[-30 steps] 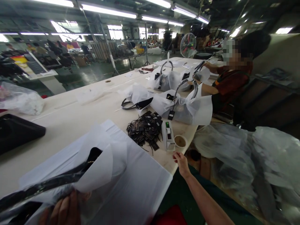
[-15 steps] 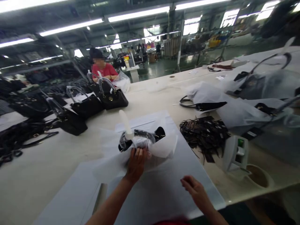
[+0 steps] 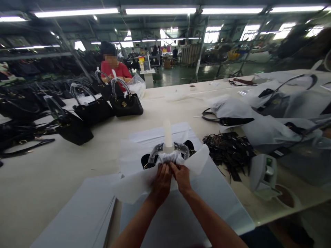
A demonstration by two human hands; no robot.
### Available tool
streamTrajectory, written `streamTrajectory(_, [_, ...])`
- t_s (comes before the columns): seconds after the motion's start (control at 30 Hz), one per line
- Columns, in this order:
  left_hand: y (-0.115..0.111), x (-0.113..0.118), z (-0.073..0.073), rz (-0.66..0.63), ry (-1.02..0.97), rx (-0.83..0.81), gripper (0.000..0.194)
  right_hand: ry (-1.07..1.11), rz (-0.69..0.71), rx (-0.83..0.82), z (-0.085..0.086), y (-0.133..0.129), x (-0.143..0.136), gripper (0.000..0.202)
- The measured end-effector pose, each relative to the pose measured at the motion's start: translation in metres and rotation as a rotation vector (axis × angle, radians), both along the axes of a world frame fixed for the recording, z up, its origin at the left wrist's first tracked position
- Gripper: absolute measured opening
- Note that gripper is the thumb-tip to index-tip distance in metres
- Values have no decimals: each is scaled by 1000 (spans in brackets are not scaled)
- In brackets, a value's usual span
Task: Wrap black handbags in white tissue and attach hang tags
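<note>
A black handbag lies partly wrapped in thin white wrapping paper on the table in front of me. Its handles are covered in clear plastic, and a whitish strip stands up between them. At the near edge of the bag, my left hand has its fingers pressed together on the wrapping paper. Right beside it, my right hand pinches the same paper with thumb and fingers. Most of the bag's body is hidden by paper and hands.
Finished-looking black handbags stand at the left, near a co-worker in red. To the right are a heap of dark straps with tags, a tape dispenser and bags in translucent wrapping. White sheets lie stacked at the near left.
My right hand has come in from the right, where it was held away from the bag, to the paper beside my left hand. The bag's handles and strip now stand straighter.
</note>
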State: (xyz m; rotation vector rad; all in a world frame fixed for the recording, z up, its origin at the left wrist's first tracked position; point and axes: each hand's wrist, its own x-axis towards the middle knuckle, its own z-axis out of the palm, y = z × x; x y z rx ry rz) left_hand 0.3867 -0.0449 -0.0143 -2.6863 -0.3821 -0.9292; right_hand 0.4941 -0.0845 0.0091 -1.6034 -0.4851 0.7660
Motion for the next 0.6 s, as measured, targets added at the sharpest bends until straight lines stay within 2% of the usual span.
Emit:
streamTrajectory(0.13, [0,-2,0,-39,-32,-17,59,-145,-105,-145,6,0,-3,45])
streamTrajectory(0.23, [4,-3,-8,-74,-64,-31,61,-275,-135,-314,15,3,-7,43])
streamTrajectory(0.33, [13,0,-20,-116,-134,-125,58,-374,-108,-539,23,12,-3,48])
streamTrajectory(0.43, [18,2,-23,-147,-146,-142,58,-449,-51,-678,29,13,1,59])
streamTrajectory(0.5, [19,2,-19,-157,-109,-54,60,-465,-19,-676,30,7,2,62])
streamTrajectory(0.6, [20,1,-10,-161,-132,50,57,-399,63,-550,21,-6,5,52])
